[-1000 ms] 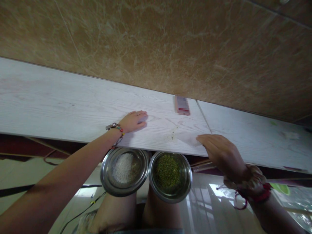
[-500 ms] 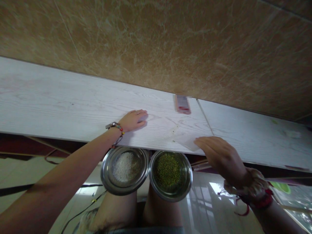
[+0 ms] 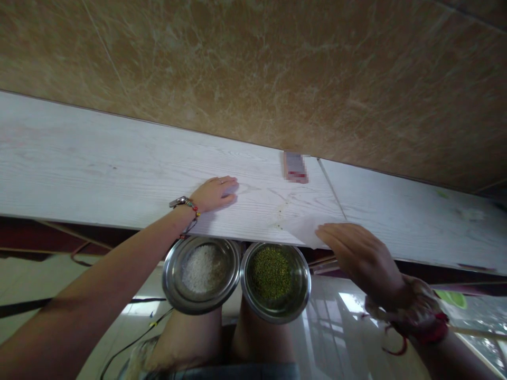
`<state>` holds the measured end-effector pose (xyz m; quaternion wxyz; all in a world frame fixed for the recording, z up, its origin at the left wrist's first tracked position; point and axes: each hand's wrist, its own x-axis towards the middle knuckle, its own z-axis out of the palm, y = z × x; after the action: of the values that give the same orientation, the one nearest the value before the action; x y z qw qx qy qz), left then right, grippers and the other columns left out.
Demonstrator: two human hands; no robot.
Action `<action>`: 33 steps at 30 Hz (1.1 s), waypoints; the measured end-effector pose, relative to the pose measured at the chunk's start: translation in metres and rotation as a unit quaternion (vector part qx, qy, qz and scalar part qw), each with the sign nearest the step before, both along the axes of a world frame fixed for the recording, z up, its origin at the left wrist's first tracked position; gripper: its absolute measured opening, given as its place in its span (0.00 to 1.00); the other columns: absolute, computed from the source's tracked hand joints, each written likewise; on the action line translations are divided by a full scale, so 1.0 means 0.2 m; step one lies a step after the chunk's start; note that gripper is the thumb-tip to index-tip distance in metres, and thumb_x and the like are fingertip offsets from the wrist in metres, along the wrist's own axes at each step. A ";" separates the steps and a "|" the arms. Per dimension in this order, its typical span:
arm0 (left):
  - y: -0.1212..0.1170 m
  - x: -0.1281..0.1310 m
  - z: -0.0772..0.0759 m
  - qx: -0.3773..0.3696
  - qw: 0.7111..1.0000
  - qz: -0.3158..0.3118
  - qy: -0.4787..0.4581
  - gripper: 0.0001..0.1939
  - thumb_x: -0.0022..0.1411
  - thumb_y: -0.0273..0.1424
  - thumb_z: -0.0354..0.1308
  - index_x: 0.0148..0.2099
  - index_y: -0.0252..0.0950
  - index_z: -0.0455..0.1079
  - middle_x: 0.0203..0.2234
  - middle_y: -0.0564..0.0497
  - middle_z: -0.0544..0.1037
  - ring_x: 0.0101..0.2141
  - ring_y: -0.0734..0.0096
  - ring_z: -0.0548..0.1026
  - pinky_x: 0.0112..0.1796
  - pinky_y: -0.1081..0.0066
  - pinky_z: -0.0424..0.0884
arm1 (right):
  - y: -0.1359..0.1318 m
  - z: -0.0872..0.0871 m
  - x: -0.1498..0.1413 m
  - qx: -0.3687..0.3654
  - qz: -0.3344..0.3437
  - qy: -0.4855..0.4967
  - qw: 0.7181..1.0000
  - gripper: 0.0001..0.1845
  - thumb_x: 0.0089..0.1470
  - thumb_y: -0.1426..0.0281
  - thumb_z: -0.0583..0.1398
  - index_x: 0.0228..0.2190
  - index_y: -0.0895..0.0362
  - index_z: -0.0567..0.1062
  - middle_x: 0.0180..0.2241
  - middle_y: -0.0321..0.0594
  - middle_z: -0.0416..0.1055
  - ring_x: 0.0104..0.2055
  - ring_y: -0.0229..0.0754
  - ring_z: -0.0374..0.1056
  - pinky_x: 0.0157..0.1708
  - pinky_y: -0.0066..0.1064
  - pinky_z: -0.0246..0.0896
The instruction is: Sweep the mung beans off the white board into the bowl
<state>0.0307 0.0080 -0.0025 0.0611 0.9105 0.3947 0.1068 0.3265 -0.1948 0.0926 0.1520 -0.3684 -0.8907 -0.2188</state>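
My left hand lies flat on the white wood-grain tabletop, its fingers out and holding nothing. At the table's front edge, my right hand is closed on a thin white sheet, perhaps paper, which rests against the tabletop. A few tiny dark bits lie just left of the sheet. Below the edge, a metal bowl of white grains sits beside a metal bowl of green beans, over my knees.
A small blurred-out box-like item stands near the wall at the back of the table. The brown marbled wall rises behind it. A cable runs down at lower left, and a green object shows at lower right.
The white sheet has shifted slightly at the table's front edge under my right hand. My left hand stays in place; the whole view has moved a little.
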 end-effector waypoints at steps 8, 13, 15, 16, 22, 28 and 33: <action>0.00 0.00 0.00 0.000 1.000 0.000 -0.001 0.26 0.63 0.40 0.43 0.59 0.35 0.63 0.60 0.45 0.65 0.59 0.60 0.62 0.58 0.60 0.57 | -0.02 -0.01 0.00 -0.015 0.010 0.001 1.000 0.15 0.59 0.79 0.50 0.41 0.58 0.74 0.36 0.44 0.78 0.39 0.43 0.73 0.41 0.35 0.70; 0.00 0.00 0.00 0.000 1.000 -0.003 -0.002 0.26 0.63 0.40 0.43 0.58 0.33 0.63 0.59 0.43 0.65 0.59 0.59 0.62 0.58 0.60 0.57 | -0.01 -0.01 0.01 -0.011 -0.004 0.009 1.000 0.18 0.57 0.80 0.51 0.44 0.58 0.74 0.38 0.45 0.78 0.41 0.45 0.73 0.43 0.37 0.69; 0.00 0.00 0.00 0.002 1.000 -0.005 0.000 0.25 0.63 0.40 0.43 0.58 0.35 0.63 0.59 0.44 0.66 0.59 0.60 0.63 0.58 0.60 0.58 | 0.02 -0.02 -0.01 -0.009 -0.003 -0.011 1.000 0.17 0.58 0.80 0.50 0.42 0.58 0.75 0.37 0.45 0.78 0.39 0.44 0.73 0.41 0.36 0.69; 0.00 0.00 0.00 0.004 1.000 -0.005 0.000 0.25 0.63 0.40 0.43 0.58 0.36 0.63 0.59 0.45 0.66 0.59 0.60 0.63 0.58 0.60 0.58 | 0.03 -0.02 -0.02 -0.006 0.000 -0.021 1.000 0.16 0.59 0.79 0.50 0.40 0.58 0.76 0.36 0.45 0.78 0.38 0.44 0.73 0.40 0.36 0.70; 0.00 0.00 0.00 -0.001 1.000 -0.006 -0.012 0.25 0.63 0.40 0.44 0.58 0.38 0.63 0.59 0.46 0.66 0.59 0.60 0.62 0.58 0.59 0.58 | -0.01 -0.01 -0.01 -0.012 0.008 -0.005 1.000 0.16 0.59 0.80 0.50 0.41 0.58 0.75 0.37 0.44 0.78 0.40 0.43 0.73 0.42 0.35 0.70; 0.00 0.00 0.00 -0.002 1.000 -0.004 -0.013 0.24 0.63 0.40 0.44 0.58 0.39 0.63 0.59 0.48 0.67 0.59 0.60 0.62 0.58 0.59 0.58 | 0.00 -0.02 0.00 -0.015 -0.009 0.002 1.000 0.18 0.58 0.80 0.50 0.43 0.57 0.75 0.37 0.44 0.78 0.39 0.44 0.73 0.41 0.37 0.70; 0.00 0.00 0.00 -0.002 1.000 0.001 -0.007 0.25 0.63 0.40 0.44 0.58 0.37 0.63 0.59 0.47 0.66 0.59 0.60 0.63 0.58 0.60 0.57 | 0.00 -0.01 -0.02 -0.012 -0.002 -0.011 1.000 0.17 0.59 0.80 0.49 0.39 0.57 0.75 0.34 0.42 0.78 0.36 0.42 0.73 0.38 0.34 0.70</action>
<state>0.0308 0.0080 -0.0025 0.0653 0.9093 0.3954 0.1122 0.3224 -0.1946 0.0914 0.1373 -0.3695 -0.8941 -0.2125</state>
